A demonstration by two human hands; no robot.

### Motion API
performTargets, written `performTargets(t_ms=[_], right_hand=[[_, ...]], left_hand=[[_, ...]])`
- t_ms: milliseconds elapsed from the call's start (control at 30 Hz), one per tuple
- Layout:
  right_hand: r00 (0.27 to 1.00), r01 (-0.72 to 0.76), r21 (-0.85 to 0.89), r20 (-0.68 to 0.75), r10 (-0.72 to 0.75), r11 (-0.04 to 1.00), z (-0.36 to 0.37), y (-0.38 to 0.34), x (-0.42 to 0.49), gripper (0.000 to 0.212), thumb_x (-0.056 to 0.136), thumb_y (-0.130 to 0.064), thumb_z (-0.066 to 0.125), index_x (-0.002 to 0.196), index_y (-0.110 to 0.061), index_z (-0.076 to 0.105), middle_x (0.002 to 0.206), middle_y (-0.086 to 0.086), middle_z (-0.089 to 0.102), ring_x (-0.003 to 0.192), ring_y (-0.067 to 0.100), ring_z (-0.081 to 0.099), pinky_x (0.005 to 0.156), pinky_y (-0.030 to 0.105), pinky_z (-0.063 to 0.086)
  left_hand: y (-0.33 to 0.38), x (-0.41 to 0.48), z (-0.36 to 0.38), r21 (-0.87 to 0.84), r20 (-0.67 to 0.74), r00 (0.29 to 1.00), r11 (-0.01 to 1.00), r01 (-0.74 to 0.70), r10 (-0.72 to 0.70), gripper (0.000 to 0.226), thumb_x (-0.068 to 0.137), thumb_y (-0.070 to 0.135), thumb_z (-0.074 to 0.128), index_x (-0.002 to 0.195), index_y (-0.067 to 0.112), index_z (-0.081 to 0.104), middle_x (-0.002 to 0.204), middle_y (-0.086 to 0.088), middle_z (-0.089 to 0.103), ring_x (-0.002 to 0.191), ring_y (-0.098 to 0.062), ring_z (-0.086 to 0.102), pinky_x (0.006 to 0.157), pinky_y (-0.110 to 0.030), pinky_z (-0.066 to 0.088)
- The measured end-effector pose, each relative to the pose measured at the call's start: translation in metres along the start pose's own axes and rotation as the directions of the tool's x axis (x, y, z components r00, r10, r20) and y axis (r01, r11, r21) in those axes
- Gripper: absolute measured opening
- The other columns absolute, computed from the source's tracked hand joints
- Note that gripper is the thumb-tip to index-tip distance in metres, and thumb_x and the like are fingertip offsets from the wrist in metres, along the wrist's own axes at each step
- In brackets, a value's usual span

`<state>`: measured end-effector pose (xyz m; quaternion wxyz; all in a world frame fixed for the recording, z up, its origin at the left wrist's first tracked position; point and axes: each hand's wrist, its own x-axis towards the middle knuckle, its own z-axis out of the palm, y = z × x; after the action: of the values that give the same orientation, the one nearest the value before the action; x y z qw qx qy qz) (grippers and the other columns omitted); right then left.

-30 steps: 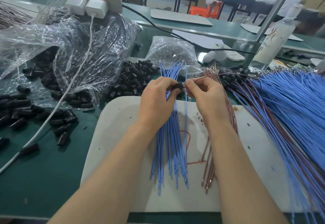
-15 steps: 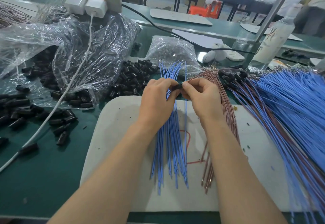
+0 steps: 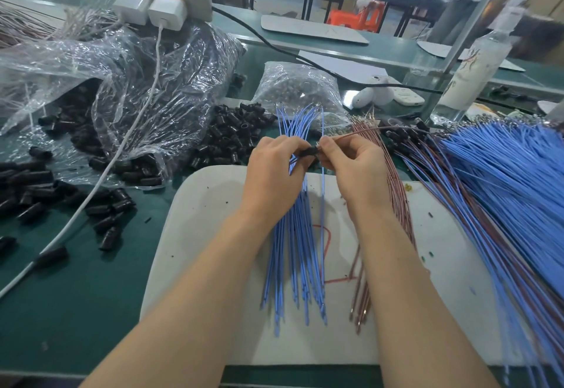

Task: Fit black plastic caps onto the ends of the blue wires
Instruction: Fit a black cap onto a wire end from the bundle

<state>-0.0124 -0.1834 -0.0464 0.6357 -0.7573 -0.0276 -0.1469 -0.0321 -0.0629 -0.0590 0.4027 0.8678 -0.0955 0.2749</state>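
Green counter (image 3: 76, 311) carries a white mat (image 3: 213, 204); a heap of blue wires (image 3: 503, 174) spreads at right; loose caps (image 3: 235, 134) pile beyond the mat; a smaller blue bundle (image 3: 293, 250) lies on the mat under both hands; left hand (image 3: 274, 174) fingers pinch a black cap (image 3: 308, 152); right hand (image 3: 357, 171) fingers pinch a brownish wire (image 3: 366, 131) at the cap's end.

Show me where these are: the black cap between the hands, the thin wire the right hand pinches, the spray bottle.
black cap (image 3: 307, 153): head view, its dark middle.
thin wire (image 3: 357, 132): head view, the bare stretch right of the hand.
spray bottle (image 3: 471, 73): head view, its pale body.
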Motion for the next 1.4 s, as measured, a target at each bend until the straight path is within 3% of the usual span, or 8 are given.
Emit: performTargets(t_ms=[267,533,700,867,1000,1200,1300,1400], right_hand=[[0.996,-0.084,0.194,0.039,0.077,0.977,0.002,-0.001,-0.001,0.016,0.092,-0.02,0.061,0.079,-0.017,0.069,0.07,-0.001,0.072,0.072,0.012,0.069,0.066,0.019,0.053],[1.0,0.02,0.02,0.024,-0.02,1.0,0.004,-0.002,-0.002,0.018,0.093,-0.017,0.059,0.077,-0.02,0.068,0.068,-0.005,0.068,0.066,0.006,0.066,0.065,0.02,0.054],[0.999,-0.035,0.127,0.045,0.03,0.991,0.01,-0.008,-0.007,0.015,0.094,-0.015,0.058,0.083,-0.016,0.068,0.076,0.003,0.069,0.071,0.013,0.066,0.07,0.029,0.057],[0.971,-0.167,0.129,0.192,0.14,0.978,0.014,-0.011,-0.011,0.017,0.097,-0.021,0.053,0.095,-0.011,0.066,0.082,0.004,0.068,0.076,0.016,0.066,0.068,0.027,0.056],[0.941,-0.198,0.076,0.295,0.167,0.977,0.018,-0.014,-0.017,0.011,0.092,-0.012,0.061,0.1,-0.008,0.054,0.071,0.007,0.068,0.064,0.016,0.065,0.068,0.034,0.057],[0.948,0.152,-0.152,0.303,-0.1,0.977,0.022,-0.026,-0.027,0.021,0.091,-0.012,0.063,0.083,-0.021,0.045,0.058,0.0,0.067,0.053,0.014,0.063,0.065,0.042,0.057],[0.854,0.243,-0.225,0.511,-0.098,0.944,0.018,-0.039,-0.035,0.014,0.092,-0.011,0.059,0.087,-0.014,0.046,0.058,0.0,0.067,0.054,0.018,0.063,0.067,0.044,0.056],[0.6,0.154,-0.176,0.798,0.049,0.972,0.015,-0.056,-0.047,0.012,0.093,-0.007,0.058,0.086,-0.008,0.048,0.061,0.006,0.064,0.054,0.024,0.06,0.059,0.032,0.055]], left_hand=[[0.002,0.001,-0.001,-0.1,-0.02,0.997,0.992,0.071,-0.073,0.011,0.089,0.016,0.063,0.098,0.015,0.069,0.081,0.016,0.061,0.082,-0.012,0.049,0.072,-0.015,0.037],[0.003,0.001,-0.001,-0.172,0.034,0.998,0.983,0.06,-0.055,0.008,0.089,0.016,0.064,0.093,0.013,0.07,0.084,0.006,0.067,0.078,-0.012,0.053,0.072,-0.016,0.038],[0.004,0.003,-0.001,-0.293,0.005,0.988,0.945,0.146,-0.152,0.006,0.088,0.014,0.065,0.091,0.015,0.069,0.076,0.017,0.064,0.07,0.001,0.056,0.064,-0.006,0.037],[0.001,0.008,-0.007,-0.689,0.163,0.886,0.593,0.417,-0.434,0.007,0.089,0.014,0.065,0.085,0.019,0.067,0.073,0.009,0.069,0.069,-0.002,0.064,0.07,-0.019,0.05],[0.002,0.011,-0.013,-0.832,0.257,0.824,0.319,0.455,-0.505,0.01,0.09,0.011,0.061,0.081,0.011,0.066,0.07,0.002,0.068,0.052,-0.005,0.058,0.046,-0.015,0.043],[-0.003,0.015,-0.016,-0.824,0.434,0.741,0.108,0.557,-0.512,0.022,0.094,0.021,0.055,0.076,0.01,0.061,0.064,-0.003,0.057,0.052,-0.013,0.049,0.044,-0.022,0.037],[-0.008,0.017,-0.019,-0.793,0.488,0.673,0.04,0.608,-0.556,0.026,0.095,0.03,0.053,0.074,0.013,0.055,0.062,-0.003,0.05,0.048,-0.014,0.047,0.038,-0.019,0.037],[-0.013,0.022,-0.025,-0.824,0.449,0.587,-0.058,0.563,-0.673,0.023,0.095,0.025,0.054,0.076,0.012,0.058,0.074,0.002,0.056,0.06,-0.005,0.046,0.054,-0.015,0.04]])
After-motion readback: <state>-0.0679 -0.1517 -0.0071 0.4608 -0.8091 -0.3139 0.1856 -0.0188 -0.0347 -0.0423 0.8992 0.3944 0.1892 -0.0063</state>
